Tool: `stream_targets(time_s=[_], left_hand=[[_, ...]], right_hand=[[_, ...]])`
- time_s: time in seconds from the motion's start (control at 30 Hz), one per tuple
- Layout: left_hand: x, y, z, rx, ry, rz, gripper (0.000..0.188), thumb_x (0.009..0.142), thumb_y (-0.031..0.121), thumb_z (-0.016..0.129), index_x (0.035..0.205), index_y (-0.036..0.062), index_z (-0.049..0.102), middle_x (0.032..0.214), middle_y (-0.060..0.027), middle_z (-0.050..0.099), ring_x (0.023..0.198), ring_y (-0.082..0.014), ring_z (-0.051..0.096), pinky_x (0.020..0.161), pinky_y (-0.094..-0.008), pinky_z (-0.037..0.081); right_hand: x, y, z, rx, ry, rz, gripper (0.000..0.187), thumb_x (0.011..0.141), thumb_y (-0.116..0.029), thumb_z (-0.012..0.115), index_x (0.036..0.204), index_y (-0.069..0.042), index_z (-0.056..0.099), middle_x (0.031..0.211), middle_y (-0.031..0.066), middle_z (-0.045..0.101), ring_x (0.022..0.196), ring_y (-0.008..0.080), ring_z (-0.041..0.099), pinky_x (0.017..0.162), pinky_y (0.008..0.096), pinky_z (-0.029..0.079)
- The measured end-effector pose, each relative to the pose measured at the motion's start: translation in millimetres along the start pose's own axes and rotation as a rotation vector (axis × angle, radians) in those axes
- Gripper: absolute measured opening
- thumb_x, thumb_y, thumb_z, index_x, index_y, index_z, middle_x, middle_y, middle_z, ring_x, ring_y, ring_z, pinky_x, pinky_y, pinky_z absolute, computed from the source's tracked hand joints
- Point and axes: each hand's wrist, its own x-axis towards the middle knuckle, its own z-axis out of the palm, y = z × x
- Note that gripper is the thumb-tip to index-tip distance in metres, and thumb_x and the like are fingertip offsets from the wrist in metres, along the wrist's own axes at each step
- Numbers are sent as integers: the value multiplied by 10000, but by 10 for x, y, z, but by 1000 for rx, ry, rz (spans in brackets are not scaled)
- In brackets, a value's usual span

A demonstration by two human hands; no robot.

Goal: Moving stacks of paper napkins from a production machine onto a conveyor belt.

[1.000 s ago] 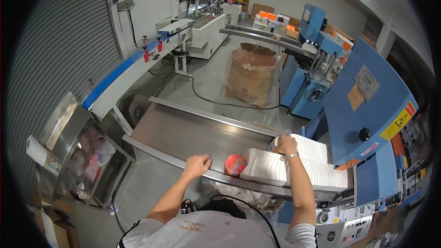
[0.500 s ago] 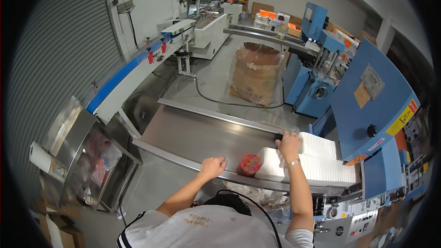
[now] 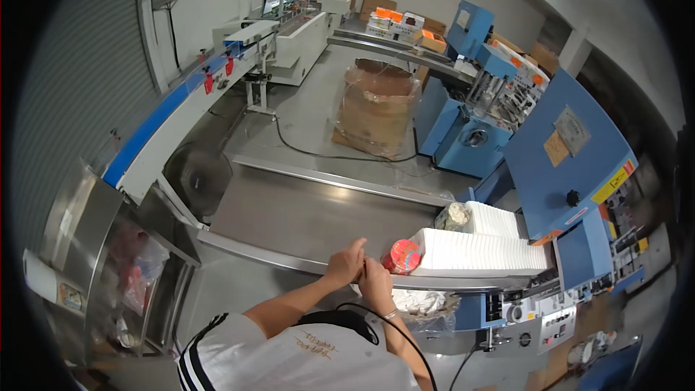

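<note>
1. A worker's left hand (image 3: 344, 263) and right hand (image 3: 376, 279) meet at the near rail of a long stainless-steel bench (image 3: 304, 217), fingers curled and touching one another; whether either grip has hold of anything small cannot be told at this size.

2. Just right of the hands a round red-and-orange patterned container (image 3: 404, 255) rests on the bench edge, touching the near end of a long stack of white folded paper sheets (image 3: 478, 253) that feeds out of a blue sheet-metal machine (image 3: 572, 166).

3. Likely risk: the round container sits close to the rail and to the hands, so a careless elbow or wrist could tip it off the edge; a nudge could also skew the paper stack's leading end.

4. A crumpled clear plastic bag (image 3: 455, 216) lies against the far side of the stack; its contents are unclear.

5. Beyond the bench, a tall brown cardboard bin lined with clear plastic film (image 3: 376, 107) stands on the floor; what fills it is hidden.

6. At left, a steel-framed cabinet (image 3: 108, 261) holds bags with pink and red contents.
</note>
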Motion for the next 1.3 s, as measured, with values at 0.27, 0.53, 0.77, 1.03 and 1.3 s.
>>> stream_targets(time_s=[0.27, 0.53, 0.77, 1.03, 1.3], left_hand=[[70, -96, 13, -479, 30, 222, 290, 850, 87, 620, 1129, 21, 577, 868, -125, 655, 738, -214, 651, 674, -321, 516], [89, -587, -608, -244, 113, 401, 118, 827, 110, 589, 926, 67, 637, 818, -147, 645, 759, -368, 621, 639, -423, 509], [38, -812, -907, -121, 16, 123, 160, 862, 207, 565, 931, 96, 657, 844, -156, 658, 786, -366, 626, 645, -448, 496], [38, -723, -926, 65, -116, 197, 160, 855, 223, 553, 890, 96, 644, 850, -146, 649, 797, -377, 610, 690, -473, 485], [29, -776, -876, 78, -90, 265, 168, 869, 224, 546, 907, 92, 642, 841, -149, 649, 793, -373, 616, 687, -470, 488]], right_hand=[[123, 64, 296, -70, 379, 200, 149, 890, -224, 559, 901, -82, 604, 652, 180, 626, 604, 378, 619, 546, 496, 471], [69, 23, 365, -163, 454, 237, 146, 814, -235, 648, 906, -123, 626, 656, 106, 623, 622, 317, 602, 618, 441, 439], [77, -29, 343, -157, 424, 264, 182, 816, -280, 676, 889, -117, 636, 642, 95, 629, 631, 305, 611, 627, 424, 448], [154, -96, 248, -159, 391, 370, 282, 887, -358, 591, 801, -95, 647, 683, 132, 654, 667, 340, 629, 627, 441, 454], [107, -39, 328, -151, 429, 305, 258, 853, -357, 627, 794, -106, 643, 663, 112, 650, 653, 319, 630, 629, 419, 456]])
